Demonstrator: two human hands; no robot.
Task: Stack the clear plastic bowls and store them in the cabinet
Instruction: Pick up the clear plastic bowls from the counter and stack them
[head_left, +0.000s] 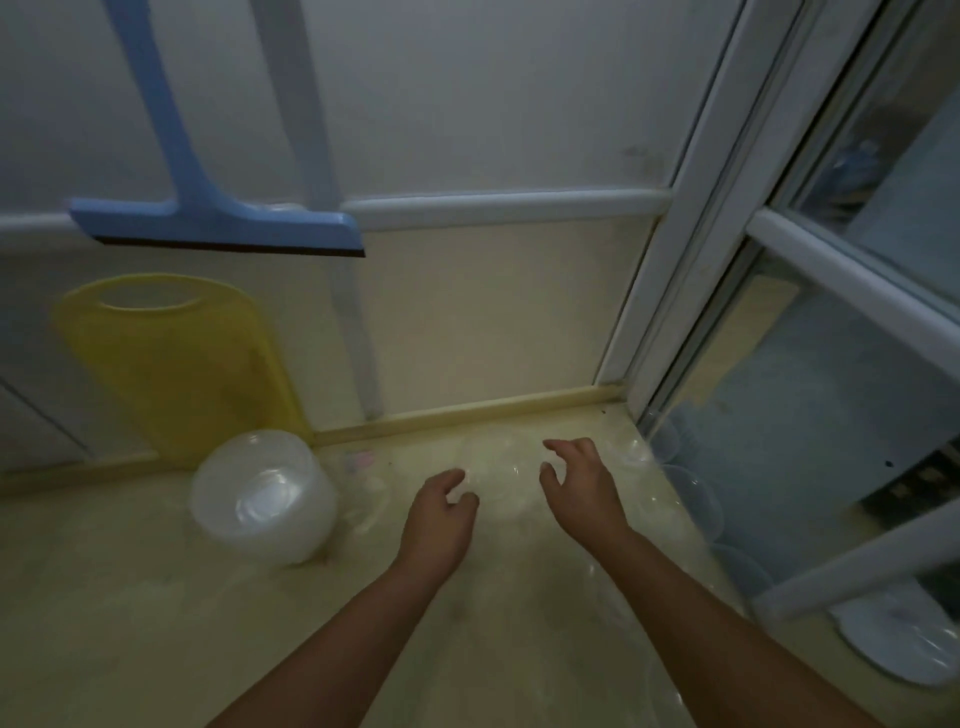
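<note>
Several clear plastic bowls lie on the beige countertop near the back wall, faint and hard to tell apart. One clear bowl (498, 478) sits between my hands. My left hand (441, 514) curls its fingers at that bowl's left rim, and whether it grips the rim is unclear. My right hand (576, 478) hovers over the bowl's right side with fingers spread and bent, holding nothing. Another clear bowl (631, 449) lies by the cabinet frame. A stack of frosted white bowls (260, 499) lies tilted on its side to the left.
A glass-door cabinet (810, 364) with white frames stands at the right; clear bowls (696, 493) and a white plate (893, 639) show behind its glass. A yellow cutting board (176, 374) leans on the wall. A blue squeegee (218, 218) hangs above it.
</note>
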